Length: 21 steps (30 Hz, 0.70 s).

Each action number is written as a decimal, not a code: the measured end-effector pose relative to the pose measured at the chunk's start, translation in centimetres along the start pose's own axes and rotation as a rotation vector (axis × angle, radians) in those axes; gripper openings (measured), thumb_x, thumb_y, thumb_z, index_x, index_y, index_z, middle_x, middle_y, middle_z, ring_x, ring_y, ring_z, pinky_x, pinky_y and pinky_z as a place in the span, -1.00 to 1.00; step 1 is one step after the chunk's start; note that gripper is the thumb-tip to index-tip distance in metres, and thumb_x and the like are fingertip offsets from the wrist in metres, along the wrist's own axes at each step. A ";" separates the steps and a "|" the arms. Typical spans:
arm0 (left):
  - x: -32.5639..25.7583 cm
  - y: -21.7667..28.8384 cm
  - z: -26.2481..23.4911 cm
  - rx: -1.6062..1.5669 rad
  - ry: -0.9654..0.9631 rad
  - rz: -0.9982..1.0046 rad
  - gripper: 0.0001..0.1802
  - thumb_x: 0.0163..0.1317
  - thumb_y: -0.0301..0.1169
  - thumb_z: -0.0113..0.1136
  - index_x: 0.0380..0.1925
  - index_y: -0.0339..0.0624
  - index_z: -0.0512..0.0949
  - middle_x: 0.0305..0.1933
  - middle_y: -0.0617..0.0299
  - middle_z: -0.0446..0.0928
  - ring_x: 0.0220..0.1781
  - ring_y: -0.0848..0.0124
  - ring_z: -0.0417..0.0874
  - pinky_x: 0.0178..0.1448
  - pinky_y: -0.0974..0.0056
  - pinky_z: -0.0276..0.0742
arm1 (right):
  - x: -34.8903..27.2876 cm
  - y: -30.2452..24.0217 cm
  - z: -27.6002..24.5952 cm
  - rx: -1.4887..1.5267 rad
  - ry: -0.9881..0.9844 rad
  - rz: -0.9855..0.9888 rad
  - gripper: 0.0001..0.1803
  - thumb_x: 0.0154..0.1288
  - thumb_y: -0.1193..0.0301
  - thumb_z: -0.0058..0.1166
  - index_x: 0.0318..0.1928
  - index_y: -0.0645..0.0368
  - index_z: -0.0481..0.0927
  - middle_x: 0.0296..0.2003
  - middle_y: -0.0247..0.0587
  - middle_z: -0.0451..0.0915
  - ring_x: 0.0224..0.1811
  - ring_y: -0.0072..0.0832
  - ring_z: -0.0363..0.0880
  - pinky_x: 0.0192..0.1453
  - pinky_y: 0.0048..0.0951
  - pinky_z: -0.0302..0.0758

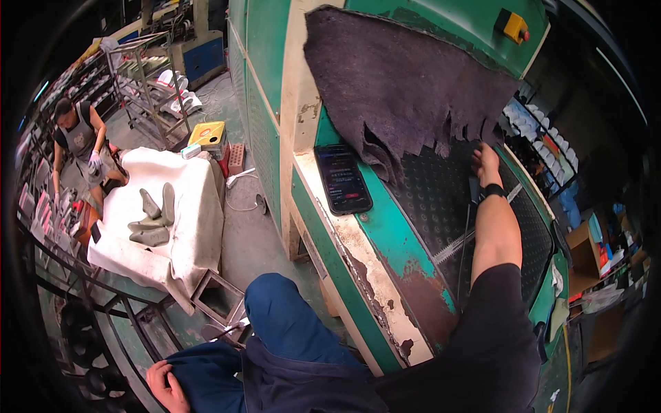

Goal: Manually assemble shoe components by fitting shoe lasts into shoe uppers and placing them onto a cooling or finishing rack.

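Observation:
A dark purple-brown leather hide (413,82) with a ragged lower edge lies over the top of a green machine. My right hand (486,165) is at the hide's lower right edge, its fingers loosely bent and apart. No grip on the leather shows, and part of the fingers is hard to make out. Under that hand is a black studded bed (441,206), crossed by a pale toothed strip (454,246). My left hand (165,387) rests on my blue-trousered leg, fingers laid over the cloth, holding nothing.
A phone (342,180) lies on the machine's worn ledge. An orange-yellow switch box (515,27) is mounted on the green panel. At left, grey-green shoe lasts (155,213) sit on a white-covered stand (182,186). Beyond it works another person (81,134). A cardboard box (585,258) stands at right.

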<state>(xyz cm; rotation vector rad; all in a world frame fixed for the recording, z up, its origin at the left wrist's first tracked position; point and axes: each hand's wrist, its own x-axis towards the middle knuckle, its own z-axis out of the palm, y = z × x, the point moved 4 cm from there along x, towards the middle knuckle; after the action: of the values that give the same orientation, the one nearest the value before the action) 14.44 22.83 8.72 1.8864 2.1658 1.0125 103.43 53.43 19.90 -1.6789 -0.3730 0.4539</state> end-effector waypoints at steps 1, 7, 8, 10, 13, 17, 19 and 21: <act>0.6 0.7 0.1 0.041 -0.065 0.036 -0.80 0.27 -0.44 0.15 -0.17 -0.29 0.66 -0.04 -0.03 0.65 0.04 0.08 0.62 0.22 0.11 0.46 | 0.4 -1.5 2.6 -0.124 -0.108 -0.164 -0.44 0.28 0.14 0.11 0.26 0.04 0.46 0.11 -0.20 0.55 0.07 -0.32 0.52 0.21 -0.16 0.38; 2.1 3.5 2.0 0.040 -0.087 0.121 -0.83 0.19 -0.50 0.14 -0.25 -0.26 0.65 -0.07 -0.02 0.65 0.00 0.05 0.61 0.17 0.07 0.47 | -8.1 -4.4 22.9 -0.508 -0.826 -0.753 -0.40 0.31 0.17 0.09 0.24 0.31 0.50 0.30 -0.04 0.46 0.38 -0.28 0.37 0.42 -0.32 0.26; 1.9 3.6 1.9 0.058 -0.092 0.109 -0.83 0.19 -0.50 0.14 -0.25 -0.27 0.65 -0.07 -0.02 0.65 0.00 0.04 0.61 0.18 0.07 0.47 | -11.8 -4.7 25.1 -0.606 -0.896 -0.890 -0.37 0.32 0.15 0.08 0.27 0.32 0.46 0.34 -0.03 0.42 0.39 -0.26 0.36 0.43 -0.34 0.25; 2.1 3.9 2.2 0.069 -0.106 0.125 -0.83 0.19 -0.49 0.14 -0.25 -0.27 0.65 -0.08 -0.03 0.64 0.00 0.03 0.60 0.19 0.06 0.46 | -13.0 -4.9 26.5 -0.764 -0.904 -0.954 -0.35 0.36 0.10 0.00 0.32 0.26 0.42 0.39 -0.02 0.34 0.43 -0.15 0.31 0.46 -0.32 0.23; 2.1 3.1 2.5 0.050 -0.104 0.120 -0.83 0.19 -0.49 0.15 -0.25 -0.28 0.65 -0.08 -0.03 0.64 0.00 0.03 0.61 0.17 0.06 0.47 | -11.2 -3.7 27.5 -0.956 -0.785 -0.985 -0.32 0.37 0.05 -0.04 0.35 0.23 0.38 0.42 -0.04 0.31 0.45 -0.12 0.28 0.48 -0.29 0.21; 3.2 4.2 2.6 0.047 -0.121 0.103 -0.83 0.18 -0.50 0.15 -0.25 -0.28 0.65 -0.08 -0.03 0.65 -0.02 0.04 0.61 0.17 0.06 0.47 | -6.9 -1.8 29.6 -1.024 -0.639 -1.005 -0.27 0.35 -0.01 -0.04 0.38 0.19 0.35 0.42 -0.06 0.29 0.46 -0.10 0.26 0.48 -0.26 0.22; 3.5 4.3 2.8 0.024 -0.141 0.057 -0.83 0.18 -0.51 0.15 -0.25 -0.28 0.65 -0.09 -0.03 0.65 -0.03 0.05 0.62 0.16 0.07 0.48 | -6.5 -1.1 30.0 -1.023 -0.652 -1.002 -0.27 0.35 -0.01 -0.04 0.38 0.19 0.35 0.42 -0.06 0.29 0.46 -0.10 0.26 0.48 -0.26 0.22; 3.8 4.3 3.0 0.033 -0.154 0.059 -0.82 0.18 -0.53 0.14 -0.25 -0.29 0.65 -0.09 -0.04 0.65 -0.04 0.06 0.62 0.13 0.09 0.50 | -6.5 -0.7 30.2 -1.026 -0.648 -1.005 -0.27 0.34 -0.01 -0.04 0.38 0.19 0.36 0.42 -0.05 0.29 0.46 -0.10 0.26 0.48 -0.26 0.23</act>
<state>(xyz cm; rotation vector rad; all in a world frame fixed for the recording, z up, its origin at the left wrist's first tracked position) 18.61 27.62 9.97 1.9827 2.0646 0.8157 82.79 76.31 17.30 -1.9460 -2.0748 -0.0188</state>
